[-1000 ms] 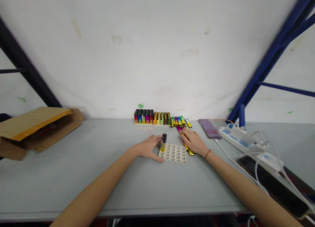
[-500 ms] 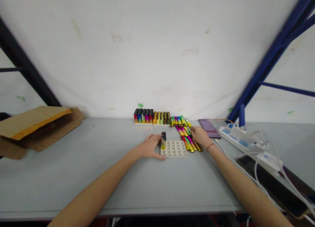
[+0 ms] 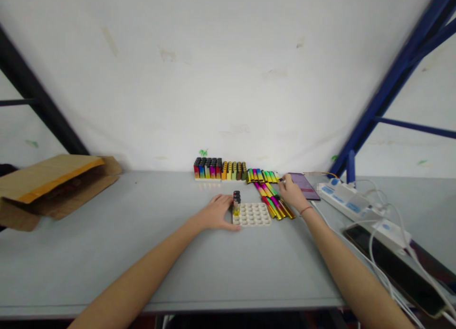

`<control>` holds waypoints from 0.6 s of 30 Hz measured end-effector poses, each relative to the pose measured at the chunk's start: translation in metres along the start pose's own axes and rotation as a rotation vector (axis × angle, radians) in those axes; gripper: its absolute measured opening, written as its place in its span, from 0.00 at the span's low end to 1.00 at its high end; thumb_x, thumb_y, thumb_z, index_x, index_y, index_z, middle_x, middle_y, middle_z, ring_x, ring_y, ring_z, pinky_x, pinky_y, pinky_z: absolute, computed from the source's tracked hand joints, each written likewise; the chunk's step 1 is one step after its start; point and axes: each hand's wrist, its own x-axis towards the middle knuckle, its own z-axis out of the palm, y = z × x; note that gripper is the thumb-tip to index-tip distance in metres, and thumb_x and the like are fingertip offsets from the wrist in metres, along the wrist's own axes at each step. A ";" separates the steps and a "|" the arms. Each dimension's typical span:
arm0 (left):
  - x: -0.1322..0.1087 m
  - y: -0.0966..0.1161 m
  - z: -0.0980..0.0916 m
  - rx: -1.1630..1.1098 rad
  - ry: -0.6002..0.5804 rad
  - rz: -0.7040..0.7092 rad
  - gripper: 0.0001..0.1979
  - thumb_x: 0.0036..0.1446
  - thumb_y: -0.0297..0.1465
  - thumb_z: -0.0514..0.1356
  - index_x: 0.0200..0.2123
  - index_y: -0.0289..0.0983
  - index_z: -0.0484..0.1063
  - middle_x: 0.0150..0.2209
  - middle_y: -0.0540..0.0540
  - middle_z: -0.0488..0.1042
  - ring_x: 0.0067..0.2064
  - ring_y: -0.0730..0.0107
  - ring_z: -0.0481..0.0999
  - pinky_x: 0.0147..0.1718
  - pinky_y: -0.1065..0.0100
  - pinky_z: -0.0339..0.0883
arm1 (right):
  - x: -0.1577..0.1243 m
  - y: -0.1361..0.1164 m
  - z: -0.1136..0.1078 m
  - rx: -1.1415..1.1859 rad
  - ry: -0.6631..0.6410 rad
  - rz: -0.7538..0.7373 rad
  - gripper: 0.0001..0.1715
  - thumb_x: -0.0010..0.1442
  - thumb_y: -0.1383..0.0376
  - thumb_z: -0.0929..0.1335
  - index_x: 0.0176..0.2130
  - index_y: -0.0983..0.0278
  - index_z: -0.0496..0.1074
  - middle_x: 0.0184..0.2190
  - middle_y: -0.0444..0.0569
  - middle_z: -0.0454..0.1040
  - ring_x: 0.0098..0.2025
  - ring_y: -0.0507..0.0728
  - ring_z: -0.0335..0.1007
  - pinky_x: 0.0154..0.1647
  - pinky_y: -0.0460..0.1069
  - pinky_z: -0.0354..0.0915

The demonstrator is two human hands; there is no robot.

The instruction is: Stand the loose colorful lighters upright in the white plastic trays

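Observation:
My left hand (image 3: 218, 213) rests at the left edge of a white tray (image 3: 253, 216) with rows of round hollows, thumb and fingers spread around its corner. A few small lighters (image 3: 236, 204) with black tops and yellowish bodies stand upright in the tray's left column, beside my fingers. My right hand (image 3: 292, 192) is at the far right end of several shiny multicoloured lighters (image 3: 276, 205) lying in rows. Its fingers are pinched close together near the green ones at the back; what lies between the fingertips is too small to make out.
Behind the tray stand a block of black-topped coloured lighters (image 3: 207, 169) and a block of yellow, green and brown ones (image 3: 234, 171). A tablet (image 3: 302, 186), a power strip (image 3: 359, 210) with cables and a phone (image 3: 392, 267) lie right. An open cardboard box (image 3: 60, 181) is left.
My right hand has shifted slightly back and to the right, away from the middle row. More green lighters now show at the back row's right end. My left hand has stayed in place.

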 end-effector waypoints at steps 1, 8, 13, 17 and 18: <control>0.000 0.000 0.000 0.001 0.002 0.003 0.41 0.43 0.55 0.66 0.54 0.35 0.64 0.55 0.35 0.68 0.58 0.45 0.65 0.60 0.51 0.51 | -0.001 -0.001 -0.001 0.071 0.045 -0.004 0.21 0.65 0.63 0.55 0.53 0.69 0.62 0.33 0.58 0.77 0.34 0.62 0.73 0.34 0.50 0.60; 0.001 0.001 -0.002 0.004 -0.001 0.003 0.38 0.43 0.54 0.67 0.49 0.35 0.67 0.54 0.35 0.69 0.56 0.45 0.67 0.59 0.51 0.53 | -0.011 -0.018 -0.001 0.536 0.098 -0.119 0.22 0.63 0.47 0.57 0.30 0.61 0.60 0.24 0.46 0.68 0.28 0.55 0.64 0.30 0.48 0.59; 0.001 0.001 -0.001 0.002 0.018 0.008 0.39 0.42 0.54 0.67 0.51 0.34 0.66 0.53 0.35 0.69 0.56 0.44 0.67 0.60 0.50 0.52 | -0.024 -0.044 0.000 1.068 -0.086 -0.078 0.26 0.58 0.40 0.62 0.30 0.59 0.56 0.17 0.37 0.55 0.19 0.50 0.51 0.19 0.45 0.51; 0.001 -0.001 0.001 0.002 0.026 0.014 0.39 0.43 0.54 0.67 0.52 0.35 0.66 0.54 0.35 0.69 0.57 0.44 0.67 0.59 0.50 0.52 | -0.025 -0.050 0.005 1.278 -0.173 0.149 0.32 0.56 0.36 0.58 0.24 0.59 0.52 0.14 0.36 0.46 0.14 0.47 0.37 0.14 0.45 0.39; 0.001 -0.001 0.001 0.003 0.025 0.015 0.39 0.43 0.54 0.67 0.52 0.35 0.66 0.54 0.35 0.69 0.57 0.44 0.66 0.60 0.50 0.52 | -0.024 -0.048 0.007 1.291 -0.143 0.164 0.32 0.57 0.36 0.57 0.23 0.59 0.51 0.14 0.36 0.46 0.14 0.47 0.37 0.13 0.45 0.37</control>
